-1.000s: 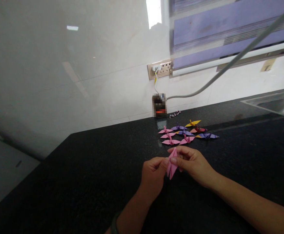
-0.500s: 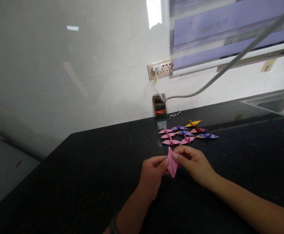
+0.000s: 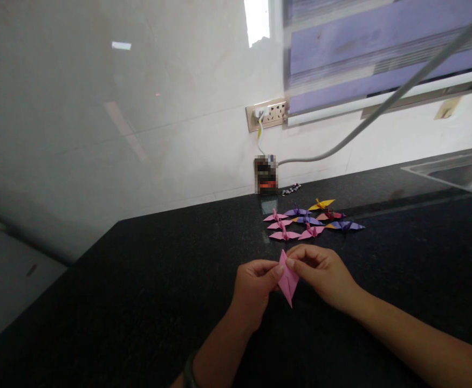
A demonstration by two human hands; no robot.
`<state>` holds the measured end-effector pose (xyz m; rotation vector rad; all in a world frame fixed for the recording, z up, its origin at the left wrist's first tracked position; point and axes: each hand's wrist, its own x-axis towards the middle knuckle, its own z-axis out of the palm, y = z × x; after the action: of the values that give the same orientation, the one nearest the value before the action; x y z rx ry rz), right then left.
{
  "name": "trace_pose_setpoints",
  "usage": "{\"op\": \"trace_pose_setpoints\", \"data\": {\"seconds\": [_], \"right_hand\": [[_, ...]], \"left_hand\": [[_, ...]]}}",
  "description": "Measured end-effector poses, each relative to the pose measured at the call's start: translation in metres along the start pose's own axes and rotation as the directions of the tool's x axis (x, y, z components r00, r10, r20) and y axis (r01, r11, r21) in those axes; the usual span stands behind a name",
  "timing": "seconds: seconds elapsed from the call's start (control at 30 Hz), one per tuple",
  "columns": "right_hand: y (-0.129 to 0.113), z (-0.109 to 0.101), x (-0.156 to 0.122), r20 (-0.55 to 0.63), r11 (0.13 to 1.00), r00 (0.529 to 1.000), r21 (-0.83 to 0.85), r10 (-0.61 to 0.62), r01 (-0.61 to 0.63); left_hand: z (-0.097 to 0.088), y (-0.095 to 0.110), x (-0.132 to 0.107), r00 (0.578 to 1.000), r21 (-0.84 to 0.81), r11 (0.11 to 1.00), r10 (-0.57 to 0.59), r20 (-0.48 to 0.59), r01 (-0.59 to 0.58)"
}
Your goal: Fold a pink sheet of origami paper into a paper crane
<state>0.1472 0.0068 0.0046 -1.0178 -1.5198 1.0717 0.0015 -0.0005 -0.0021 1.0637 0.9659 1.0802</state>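
Observation:
A pink folded origami paper (image 3: 290,283), shaped like a narrow diamond, is held up over the dark counter by both hands. My left hand (image 3: 254,288) pinches its left edge, thumb on the near face. From the right, my right hand (image 3: 325,272) grips its upper part between thumb and fingers. Beyond the hands lie several finished paper cranes in rows: pink cranes (image 3: 284,235), purple cranes (image 3: 344,226), a red crane (image 3: 331,215) and a yellow crane (image 3: 322,205). The fingers behind the paper are partly hidden.
The black counter (image 3: 158,269) meets a pale tiled wall (image 3: 179,134). A blurred-out box (image 3: 266,175) stands against the wall beside a small beaded strand (image 3: 291,189). A grey cable (image 3: 361,126) runs right from it, below a wall socket (image 3: 267,114). A metal-rimmed sink or hob (image 3: 442,175) is at far right.
The pink paper has shifted slightly downward, and its lower tip now reaches lower, with its front face looking wider. Both hands keep their grip; the cranes stay put.

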Motion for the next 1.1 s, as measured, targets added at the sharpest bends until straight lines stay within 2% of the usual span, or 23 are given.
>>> {"op": "trace_pose_setpoints", "data": {"seconds": [0.23, 0.67, 0.77, 0.93, 1.1], "right_hand": [[-0.0012, 0.0010, -0.0014, 0.001, 1.000, 1.000, 0.016, -0.012, 0.012], [-0.0011, -0.0012, -0.0002, 0.032, 0.998, 0.998, 0.039, -0.051, 0.050], [0.0005, -0.0014, 0.0013, 0.040, 0.999, 0.999, 0.036, -0.034, 0.032], [0.0045, -0.0026, 0.0028, 0.089, 0.997, 0.993, -0.023, 0.076, -0.075], [0.0034, -0.0021, 0.0007, 0.081, 0.993, 0.995, -0.106, 0.062, -0.054]], "left_hand": [[0.0006, 0.0007, 0.0004, 0.999, 0.091, 0.996, 0.020, -0.035, -0.017], [0.0002, 0.0012, 0.0000, 0.999, 0.097, 0.995, 0.034, -0.037, -0.030], [0.0008, 0.0024, -0.0002, 0.998, 0.108, 0.993, 0.047, -0.040, -0.043], [-0.0011, 0.0035, 0.0006, 0.997, 0.103, 0.993, 0.064, -0.054, -0.058], [-0.0012, 0.0038, 0.0018, 0.995, 0.069, 0.996, 0.060, -0.079, -0.054]]}}
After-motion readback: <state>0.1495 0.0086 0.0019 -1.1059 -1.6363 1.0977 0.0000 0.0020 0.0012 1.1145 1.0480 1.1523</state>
